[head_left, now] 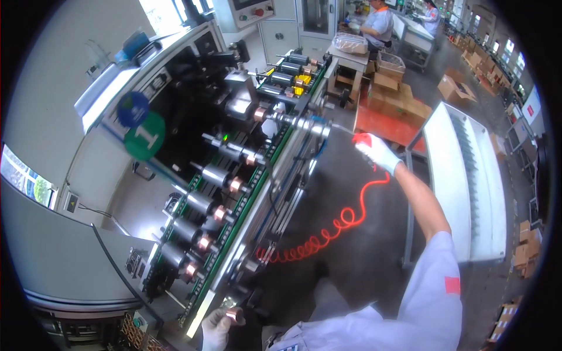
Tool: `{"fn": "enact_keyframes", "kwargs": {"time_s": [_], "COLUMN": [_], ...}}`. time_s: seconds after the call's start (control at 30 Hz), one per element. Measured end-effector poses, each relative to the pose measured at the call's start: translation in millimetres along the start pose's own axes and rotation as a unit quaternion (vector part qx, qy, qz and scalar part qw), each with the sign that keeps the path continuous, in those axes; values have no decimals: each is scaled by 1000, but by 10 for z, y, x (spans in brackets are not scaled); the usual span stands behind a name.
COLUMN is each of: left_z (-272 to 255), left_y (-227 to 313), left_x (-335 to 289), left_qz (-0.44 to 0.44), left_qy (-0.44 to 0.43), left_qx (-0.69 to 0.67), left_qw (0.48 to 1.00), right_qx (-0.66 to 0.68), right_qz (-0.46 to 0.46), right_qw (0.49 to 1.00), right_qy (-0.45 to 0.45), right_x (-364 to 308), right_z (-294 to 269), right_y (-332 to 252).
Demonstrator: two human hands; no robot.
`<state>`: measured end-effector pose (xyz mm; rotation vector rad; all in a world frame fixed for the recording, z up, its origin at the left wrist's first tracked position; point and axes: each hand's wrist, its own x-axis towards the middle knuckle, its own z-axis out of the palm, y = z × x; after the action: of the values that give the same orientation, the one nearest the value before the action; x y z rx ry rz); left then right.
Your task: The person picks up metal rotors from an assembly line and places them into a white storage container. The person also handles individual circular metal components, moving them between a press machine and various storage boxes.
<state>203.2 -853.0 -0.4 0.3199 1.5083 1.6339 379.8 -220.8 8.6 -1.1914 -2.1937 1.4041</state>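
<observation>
My right hand (377, 153), in a white glove, is closed around a red air blow gun (362, 139), held out at arm's length. Its thin nozzle points left toward a metal spindle (313, 127) on the machine. A coiled red air hose (316, 244) hangs from the gun and runs back to the machine's lower front. Low in the picture, my gloved left hand (216, 331) grips a motor armature by its end; a copper commutator (235, 316) shows beyond the fingers. The rest of that piece is partly hidden.
Several armatures (201, 203) with copper ends lie in a row on a green-edged chain conveyor (239, 215) at the left. A white slanted rack (462, 181) stands at the right. Cardboard boxes (398, 99) sit on a red pallet behind. Other people (377, 26) work farther off.
</observation>
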Motion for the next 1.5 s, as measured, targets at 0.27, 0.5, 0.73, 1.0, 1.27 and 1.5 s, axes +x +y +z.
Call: {"fn": "enact_keyframes", "kwargs": {"time_s": [0.27, 0.5, 0.73, 1.0, 1.27, 1.5], "left_z": [1199, 1480, 1337, 786, 8, -538], "left_y": [400, 318, 107, -490, -1046, -1371], "left_x": [284, 241, 146, -599, -2196, -3494], "left_qz": [-108, -145, -161, -138, -69, -30], "left_qy": [103, 179, 183, 112, 111, 189], "left_qx": [106, 92, 43, -36, -60, -112], "left_qw": [983, 969, 969, 983, 990, 975], "right_qx": [-13, -59, -57, 62, 53, -175], "right_qz": [-72, 3, -206, -41, -70, -250], "right_qw": [982, 953, 968, 997, 996, 941], "right_qy": [172, 298, 128, -6, -32, -149], "right_x": [2257, 3256, 2788, 649, -1395, -2275], "right_z": [-576, -1042, -862, -542, 371, 2150], "right_y": [263, 419, 457, 412, -106, -747]}}
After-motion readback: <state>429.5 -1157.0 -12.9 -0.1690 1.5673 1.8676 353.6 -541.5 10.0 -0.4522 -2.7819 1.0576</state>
